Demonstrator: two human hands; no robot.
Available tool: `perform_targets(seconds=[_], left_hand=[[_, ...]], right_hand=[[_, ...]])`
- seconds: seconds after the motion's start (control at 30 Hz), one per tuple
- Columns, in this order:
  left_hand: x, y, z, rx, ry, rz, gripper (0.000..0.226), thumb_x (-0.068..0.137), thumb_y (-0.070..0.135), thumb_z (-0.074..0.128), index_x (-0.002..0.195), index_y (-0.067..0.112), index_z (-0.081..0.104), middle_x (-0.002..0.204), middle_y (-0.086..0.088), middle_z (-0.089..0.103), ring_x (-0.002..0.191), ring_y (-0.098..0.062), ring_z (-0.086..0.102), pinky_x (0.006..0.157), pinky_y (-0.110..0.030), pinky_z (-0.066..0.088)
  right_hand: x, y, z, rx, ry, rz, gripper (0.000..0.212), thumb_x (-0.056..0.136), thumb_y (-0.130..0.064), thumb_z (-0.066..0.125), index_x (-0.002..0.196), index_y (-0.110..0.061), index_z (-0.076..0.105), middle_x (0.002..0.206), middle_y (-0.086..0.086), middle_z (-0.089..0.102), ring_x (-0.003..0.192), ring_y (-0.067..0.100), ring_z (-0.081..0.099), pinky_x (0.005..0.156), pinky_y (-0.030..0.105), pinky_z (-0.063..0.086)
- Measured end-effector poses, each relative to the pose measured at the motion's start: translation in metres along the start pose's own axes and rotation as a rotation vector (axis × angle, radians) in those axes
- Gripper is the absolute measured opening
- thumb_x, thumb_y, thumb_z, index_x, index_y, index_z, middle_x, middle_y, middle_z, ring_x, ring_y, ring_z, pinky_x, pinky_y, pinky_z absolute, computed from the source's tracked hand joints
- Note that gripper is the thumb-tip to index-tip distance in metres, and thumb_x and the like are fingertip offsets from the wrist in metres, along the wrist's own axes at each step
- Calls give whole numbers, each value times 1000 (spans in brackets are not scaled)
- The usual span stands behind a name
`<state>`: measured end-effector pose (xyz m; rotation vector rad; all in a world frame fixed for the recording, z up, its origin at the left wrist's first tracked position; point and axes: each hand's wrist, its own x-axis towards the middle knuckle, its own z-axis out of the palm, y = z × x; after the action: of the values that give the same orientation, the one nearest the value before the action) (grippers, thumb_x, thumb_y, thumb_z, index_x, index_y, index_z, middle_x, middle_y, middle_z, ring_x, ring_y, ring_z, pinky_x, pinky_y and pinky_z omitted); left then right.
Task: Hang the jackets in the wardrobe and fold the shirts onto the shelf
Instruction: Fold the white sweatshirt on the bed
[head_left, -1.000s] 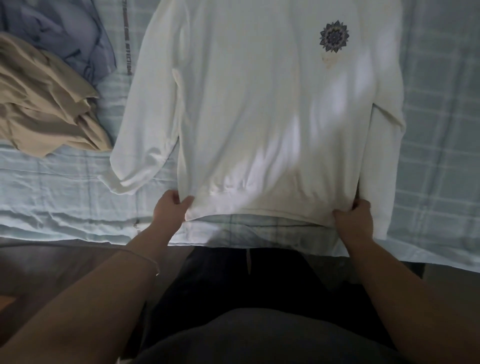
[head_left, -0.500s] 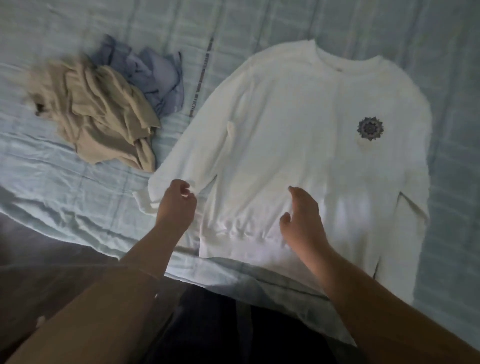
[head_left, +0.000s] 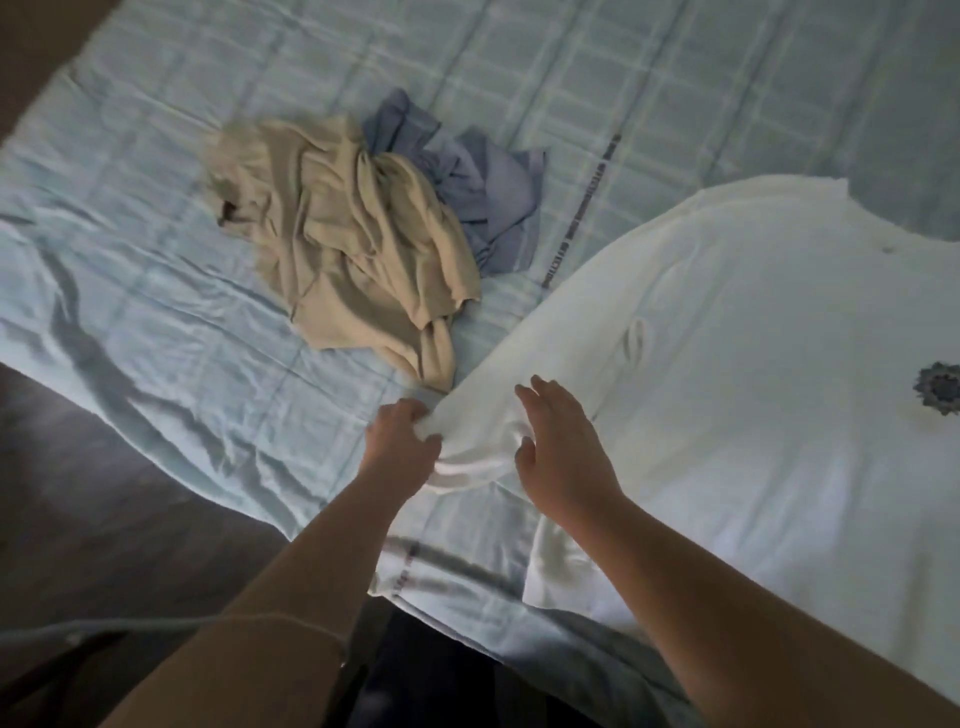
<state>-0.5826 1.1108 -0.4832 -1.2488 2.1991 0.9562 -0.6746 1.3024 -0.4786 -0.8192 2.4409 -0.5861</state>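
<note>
Soft, limp white shirt (head_left: 727, 364); left hand (head_left: 400, 441) pinched sleeve cuff at seven o'clock, right hand (head_left: 561, 452) spread open above.

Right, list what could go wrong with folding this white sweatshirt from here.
1. The left hand pinches only the cuff of the white sweatshirt, while the right hand lies open on the sleeve: the sleeve may bunch rather than fold flat.
2. The beige garment lies just beside that sleeve and could get caught in the fold.
3. The sweatshirt's hem sits at the edge of the bed sheet; a tug could pull it off.
</note>
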Motion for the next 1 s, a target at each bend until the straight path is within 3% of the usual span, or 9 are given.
perform_targets(seconds=[0.13, 0.2, 0.27, 0.37, 0.5, 0.63, 0.8, 0.9, 1.0], left_hand=[[11, -1, -21, -10, -330, 98, 22, 86, 26, 68, 106, 21, 59, 102, 0, 64, 89, -21, 59, 74, -31, 44], [12, 9, -42, -103, -428, 162, 12, 85, 25, 70, 95, 20, 65, 90, 2, 66, 81, -18, 60, 68, -28, 44], [12, 23, -70, -237, -474, 234, 17, 81, 31, 72, 92, 18, 68, 86, 1, 67, 80, -16, 61, 70, -28, 46], [20, 40, -117, -445, -533, 332, 32, 81, 41, 67, 103, 18, 68, 97, -4, 70, 88, -16, 65, 78, -32, 51], [39, 60, -176, -790, -529, 276, 31, 85, 30, 66, 113, 17, 65, 110, -19, 67, 98, -25, 64, 84, -43, 52], [60, 78, -228, -873, -424, 340, 34, 86, 31, 66, 117, 17, 62, 114, -15, 67, 103, -27, 64, 85, -45, 53], [76, 88, -277, -987, -342, 462, 28, 96, 17, 58, 124, 19, 61, 118, -9, 68, 111, -27, 65, 87, -41, 55], [88, 74, -292, -1173, -336, 476, 38, 100, 11, 50, 138, 10, 51, 133, -19, 59, 126, -36, 56, 101, -48, 49], [102, 50, -289, -1348, -313, 433, 43, 103, 7, 38, 145, 7, 41, 142, -24, 51, 132, -37, 51, 105, -53, 44]], right_hand=[[20, -28, 22, -79, -18, 46, 61, 89, -17, 52, 149, -11, 39, 158, 13, 33, 149, 30, 25, 120, 45, 26], [24, -42, 24, -122, -20, 80, 60, 92, -26, 43, 150, -12, 36, 158, 13, 33, 148, 31, 26, 118, 50, 29], [31, -57, 20, -139, 2, 124, 61, 94, -31, 36, 152, -12, 32, 158, 12, 33, 147, 31, 27, 117, 52, 29], [48, -77, 8, -101, 32, 162, 66, 95, -27, 49, 155, -13, 24, 161, 10, 27, 150, 27, 21, 120, 49, 25], [86, -107, -21, -5, 90, 172, 64, 97, -27, 42, 155, -15, 20, 160, 8, 25, 149, 25, 20, 121, 46, 22], [128, -141, -40, 1, 203, 171, 63, 100, -41, 26, 154, -11, 23, 158, 10, 29, 146, 26, 26, 118, 47, 26], [181, -179, -48, 9, 353, 212, 66, 100, -46, 27, 154, -8, 24, 160, 13, 28, 146, 30, 29, 112, 53, 31], [206, -200, -51, -20, 435, 307, 74, 98, -54, 21, 157, -10, 15, 163, 12, 20, 148, 33, 23, 114, 59, 26], [218, -210, -49, -26, 480, 319, 76, 97, -55, 20, 158, -11, 8, 165, 10, 12, 151, 30, 14, 118, 59, 16]])
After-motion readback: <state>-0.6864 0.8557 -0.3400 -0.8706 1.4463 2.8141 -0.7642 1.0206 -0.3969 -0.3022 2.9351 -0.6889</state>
